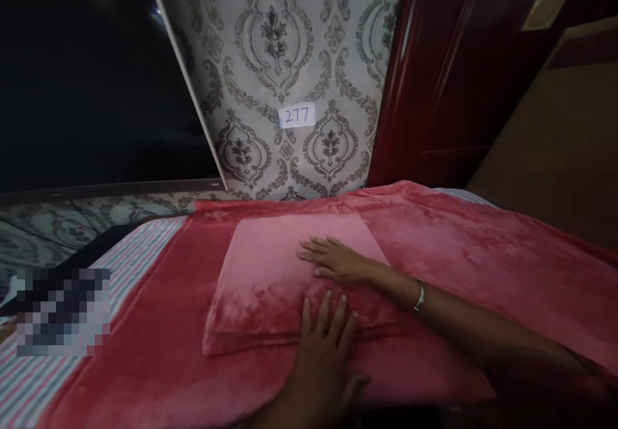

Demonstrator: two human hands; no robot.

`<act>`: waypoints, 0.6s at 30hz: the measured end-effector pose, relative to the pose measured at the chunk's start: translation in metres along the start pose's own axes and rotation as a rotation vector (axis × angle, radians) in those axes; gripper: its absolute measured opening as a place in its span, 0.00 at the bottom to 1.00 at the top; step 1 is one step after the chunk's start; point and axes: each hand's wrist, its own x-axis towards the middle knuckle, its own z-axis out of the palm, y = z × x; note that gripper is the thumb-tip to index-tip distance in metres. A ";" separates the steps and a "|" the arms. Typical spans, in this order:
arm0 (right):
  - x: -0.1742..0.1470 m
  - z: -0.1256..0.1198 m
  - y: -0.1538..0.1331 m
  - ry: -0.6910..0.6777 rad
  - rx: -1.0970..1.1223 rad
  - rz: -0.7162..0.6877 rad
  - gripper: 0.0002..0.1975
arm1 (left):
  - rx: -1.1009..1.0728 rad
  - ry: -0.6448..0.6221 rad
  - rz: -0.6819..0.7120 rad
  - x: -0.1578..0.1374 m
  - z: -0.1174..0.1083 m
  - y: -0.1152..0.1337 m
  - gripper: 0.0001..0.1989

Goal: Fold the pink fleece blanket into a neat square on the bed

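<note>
A folded pink-red plush blanket (270, 255) lies as a rectangular stack of layers on a wider red plush cover (164, 300). My right hand (335, 260) rests palm down on its top, fingers stretched towards the left, a silver bangle on the wrist. Closer to me, my left hand (326, 345) lies on the near folded edge with its fingers spread and pointing away. Both hands press flat on the fabric and grip nothing. Part of the blanket's right side is hidden beneath my right forearm.
Striped sheet (145, 242) shows beyond the cover at the left. Behind stand a large dark screen (96, 81), patterned wallpaper (273, 29) bearing a paper label "277" (297, 115), and a dark red glossy panel (434, 75). A brown board-like surface (564, 133) rises at right. A pixelated patch covers the left edge.
</note>
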 end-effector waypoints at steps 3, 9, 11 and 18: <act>0.021 0.001 0.021 -0.012 -0.028 0.066 0.34 | 0.015 -0.019 -0.002 -0.004 0.012 0.000 0.49; 0.062 -0.008 0.073 -0.016 -0.076 0.258 0.34 | 0.013 -0.025 0.045 -0.004 0.008 -0.002 0.45; 0.070 -0.008 0.082 -0.003 -0.048 0.328 0.33 | 0.011 -0.009 0.040 -0.004 0.005 -0.002 0.44; 0.073 0.003 0.090 0.086 -0.053 0.363 0.31 | 0.001 0.044 0.048 -0.004 0.004 -0.001 0.41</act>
